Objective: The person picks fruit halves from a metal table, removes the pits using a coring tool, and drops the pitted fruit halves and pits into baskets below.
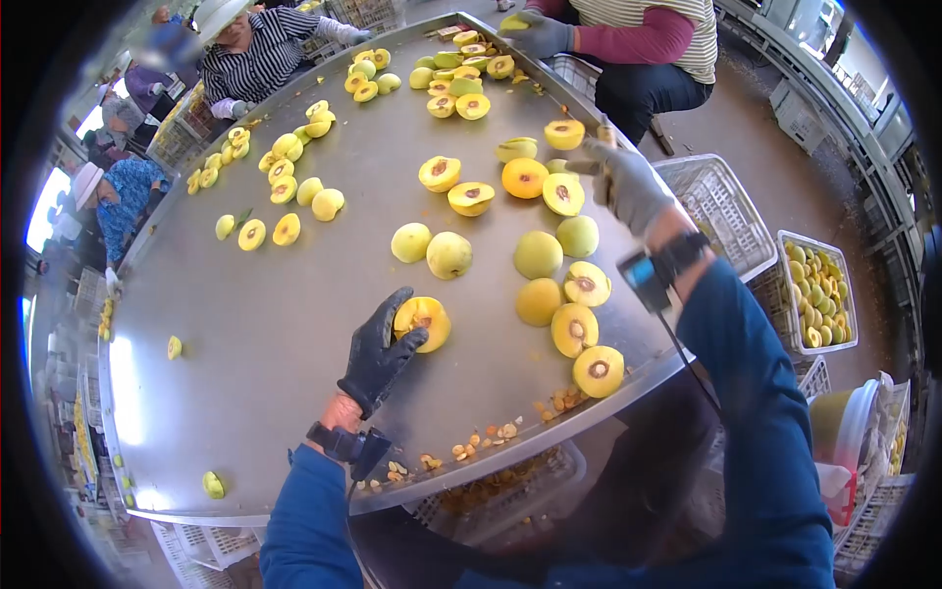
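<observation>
My left hand [378,353], in a black glove, grips a yellow peach half [432,316] by its left side, cut face up, low over the metal table [294,393]. My right hand [628,187], in a grey glove, is raised above the table's right edge. Its fingers are partly curled around a slim brownish thing [606,130], too blurred to name. Nearest to it are a cut peach half [563,194] and another half [564,134]. Between my hands lie more halves, some cut side up, like this one [598,371], others skin side up, like this one [539,255].
Pits and scraps [476,444] lie along the near edge. More peach halves [285,187] are spread over the far side. A white crate [721,211] stands right of the table, beside a peach-filled crate [819,294]. Co-workers [260,54] sit around the table, one [638,49] at far right.
</observation>
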A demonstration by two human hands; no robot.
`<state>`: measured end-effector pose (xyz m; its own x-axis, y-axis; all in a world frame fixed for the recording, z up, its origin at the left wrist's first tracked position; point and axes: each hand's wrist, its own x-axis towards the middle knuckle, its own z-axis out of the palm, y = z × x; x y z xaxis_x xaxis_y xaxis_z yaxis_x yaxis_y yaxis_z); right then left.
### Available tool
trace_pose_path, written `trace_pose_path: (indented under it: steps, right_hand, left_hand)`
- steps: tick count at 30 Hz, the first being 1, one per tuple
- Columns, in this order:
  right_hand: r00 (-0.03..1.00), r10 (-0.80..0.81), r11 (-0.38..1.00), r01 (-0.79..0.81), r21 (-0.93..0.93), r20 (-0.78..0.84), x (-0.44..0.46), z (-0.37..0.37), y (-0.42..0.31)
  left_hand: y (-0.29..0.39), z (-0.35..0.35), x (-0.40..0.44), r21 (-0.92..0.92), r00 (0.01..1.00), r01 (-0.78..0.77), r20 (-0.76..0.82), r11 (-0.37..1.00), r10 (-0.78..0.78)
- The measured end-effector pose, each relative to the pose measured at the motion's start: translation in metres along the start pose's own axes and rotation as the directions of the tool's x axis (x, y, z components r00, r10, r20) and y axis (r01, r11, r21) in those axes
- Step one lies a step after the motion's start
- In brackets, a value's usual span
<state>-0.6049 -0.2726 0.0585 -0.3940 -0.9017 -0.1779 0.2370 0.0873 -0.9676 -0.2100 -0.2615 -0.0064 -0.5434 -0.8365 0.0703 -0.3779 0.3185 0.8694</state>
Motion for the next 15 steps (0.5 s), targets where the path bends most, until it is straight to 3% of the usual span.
trace_pose_path:
  steps: [1, 3, 5, 6, 8, 10, 11, 14, 15]
  right_hand:
    - [0.995, -0.085, 0.989, 0.091, -0.120, 0.053, -0.023, 0.010, -0.006]
    - [0.952, 0.129, 0.912, -0.004, -0.411, 0.276, -0.069, 0.030, -0.007]
    - [0.863, 0.266, 0.782, 0.067, -0.620, 0.429, -0.112, 0.042, -0.007]
    - [0.802, -0.056, 0.790, 0.400, -0.465, 0.594, -0.119, 0.045, 0.018]
    - [0.853, 0.152, 0.854, 0.141, -0.501, 0.499, -0.133, 0.035, 0.026]
    - [0.831, 0.365, 0.908, -0.216, -0.359, 0.421, -0.133, 0.024, 0.008]
    - [0.791, 0.468, 0.882, -0.387, -0.269, 0.396, -0.132, 0.017, 0.000]
    - [0.875, 0.424, 0.906, -0.414, -0.093, 0.236, -0.109, -0.016, -0.004]
    - [0.899, 0.402, 0.915, -0.387, -0.112, 0.175, -0.094, -0.027, -0.007]
  left_hand:
    - [0.001, 0.003, 0.001, -0.068, 0.999, 0.038, -0.013, 0.997, -0.039]
    - [0.022, 0.017, 0.003, -0.171, 0.999, 0.048, 0.013, 0.984, -0.047]
    - [0.048, 0.035, 0.003, -0.240, 0.996, 0.057, 0.078, 0.969, -0.039]
    - [0.062, 0.044, 0.007, -0.258, 0.991, 0.056, 0.130, 0.965, -0.023]
    - [0.075, 0.064, 0.015, -0.293, 0.989, 0.014, 0.143, 0.956, 0.030]
    - [0.077, 0.082, 0.021, -0.323, 0.993, -0.065, 0.071, 0.944, 0.093]
    - [0.095, 0.074, 0.023, -0.369, 0.983, 0.074, 0.183, 0.926, -0.005]
    - [0.082, 0.068, 0.037, -0.435, 0.992, 0.043, 0.126, 0.900, 0.013]
    - [0.075, 0.064, 0.040, -0.237, 0.999, -0.001, 0.038, 0.971, 0.010]
